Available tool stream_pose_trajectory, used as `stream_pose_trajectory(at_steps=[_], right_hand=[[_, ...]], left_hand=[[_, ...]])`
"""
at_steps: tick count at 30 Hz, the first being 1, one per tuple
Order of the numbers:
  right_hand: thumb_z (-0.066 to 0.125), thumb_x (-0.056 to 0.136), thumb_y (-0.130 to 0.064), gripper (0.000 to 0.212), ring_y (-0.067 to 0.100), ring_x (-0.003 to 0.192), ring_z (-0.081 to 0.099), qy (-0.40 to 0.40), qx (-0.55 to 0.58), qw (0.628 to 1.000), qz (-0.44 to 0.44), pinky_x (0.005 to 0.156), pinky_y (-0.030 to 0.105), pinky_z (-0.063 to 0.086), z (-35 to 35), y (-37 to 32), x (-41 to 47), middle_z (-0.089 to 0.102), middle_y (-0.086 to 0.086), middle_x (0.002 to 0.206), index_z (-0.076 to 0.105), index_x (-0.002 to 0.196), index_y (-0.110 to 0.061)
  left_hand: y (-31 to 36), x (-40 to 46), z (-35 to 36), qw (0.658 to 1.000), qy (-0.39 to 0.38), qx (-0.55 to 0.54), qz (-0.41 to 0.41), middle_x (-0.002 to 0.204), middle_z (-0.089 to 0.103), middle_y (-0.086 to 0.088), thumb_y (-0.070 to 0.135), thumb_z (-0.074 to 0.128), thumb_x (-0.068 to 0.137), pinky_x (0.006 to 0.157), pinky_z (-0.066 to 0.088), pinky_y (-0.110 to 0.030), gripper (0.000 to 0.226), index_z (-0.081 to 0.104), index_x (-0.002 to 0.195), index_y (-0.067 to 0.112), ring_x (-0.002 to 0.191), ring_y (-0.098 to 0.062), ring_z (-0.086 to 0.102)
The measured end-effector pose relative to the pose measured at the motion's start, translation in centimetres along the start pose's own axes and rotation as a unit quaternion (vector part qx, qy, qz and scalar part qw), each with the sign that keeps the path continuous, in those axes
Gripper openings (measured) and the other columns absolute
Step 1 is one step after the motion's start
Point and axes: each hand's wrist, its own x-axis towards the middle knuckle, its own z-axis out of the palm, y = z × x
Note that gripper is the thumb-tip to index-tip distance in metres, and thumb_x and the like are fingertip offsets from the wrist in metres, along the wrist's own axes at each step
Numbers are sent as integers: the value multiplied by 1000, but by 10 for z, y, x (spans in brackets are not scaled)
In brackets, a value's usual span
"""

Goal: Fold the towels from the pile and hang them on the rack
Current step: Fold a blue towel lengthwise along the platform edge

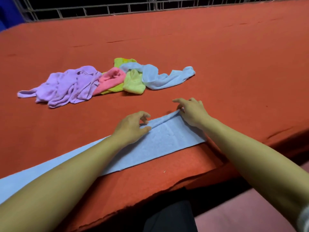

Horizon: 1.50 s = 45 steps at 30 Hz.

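In the head view, a light blue towel (160,144) lay spread flat along the near edge of the red-covered bench (217,64). The left hand (132,128) and right hand (192,113) each pinched its far folded edge. The pile of towels (103,81), purple, pink, yellow-green and blue, lay crumpled farther back.

Blue towel (160,144): spread flat along the near edge, long axis running left to right, far edge raised in a lengthwise fold. Pile (107,81): crumpled towels well beyond it, purple at left, pink and yellow-green in the middle, light blue trailing right. Rack: not identifiable.
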Motion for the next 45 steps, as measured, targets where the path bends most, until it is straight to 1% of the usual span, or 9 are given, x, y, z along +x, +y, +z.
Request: stream_pose_trajectory(at_steps=[7,13,21,25,31,36,39,42,45], right_hand=[[47,92,-14,49,18,104,46,54,70,996,10,90,38,34,-14,4,-16,67,-13,114,47,137,-34],[51,91,-13,49,14,99,47,64,93,994,0,93,41,41,-29,13,-40,66,-16,104,49,135,-33],[64,87,-9,49,16,92,51,94,122,986,-56,87,38,46,-27,31,-96,63,-23,92,54,131,-28],[67,83,-6,50,16,88,49,94,118,987,-60,81,37,48,-20,33,-115,65,-22,91,58,128,-25],[64,86,-24,51,9,85,45,55,60,993,-90,82,33,44,-18,36,-132,67,-26,96,52,136,-31],[63,91,-30,37,18,86,56,128,112,985,22,78,33,44,-21,30,-117,59,-26,81,54,127,-30],[64,89,-39,44,21,93,57,80,89,988,93,78,38,48,-18,24,-111,64,-17,87,50,129,-29],[66,85,-44,57,24,102,59,31,73,989,127,80,40,49,-15,18,-114,67,-12,97,47,134,-25],[66,84,-44,60,26,107,57,34,58,988,140,85,40,48,-14,15,-117,68,-10,105,44,137,-26]], left_hand=[[10,-6,-2,994,-2,100,33,114,56,22,42,74,78,79,42,-29,57,48,128,36,99,-9,50],[17,-22,-7,995,7,77,68,106,64,14,18,65,85,81,51,-36,52,49,132,33,87,-16,61],[29,-58,-5,996,6,18,81,96,64,20,26,71,87,75,40,-22,39,57,122,34,75,-2,55],[32,-67,3,996,-7,28,80,97,64,19,25,71,86,80,46,-26,36,60,121,31,76,-4,56],[33,-77,8,996,-46,-13,77,93,72,19,35,70,87,81,48,-22,32,62,117,30,69,14,56],[51,-45,5,996,-7,-42,83,84,72,15,42,59,89,72,42,-22,28,63,114,29,68,1,59],[66,-6,18,997,-26,-41,63,92,67,14,29,62,93,80,42,-23,24,62,117,26,85,-9,62],[75,26,38,996,-85,-21,31,109,67,6,33,58,95,88,42,-26,27,59,121,24,102,-14,61],[88,44,52,992,-123,-25,30,111,66,4,42,59,94,92,46,-31,34,59,122,25,103,-15,60]])
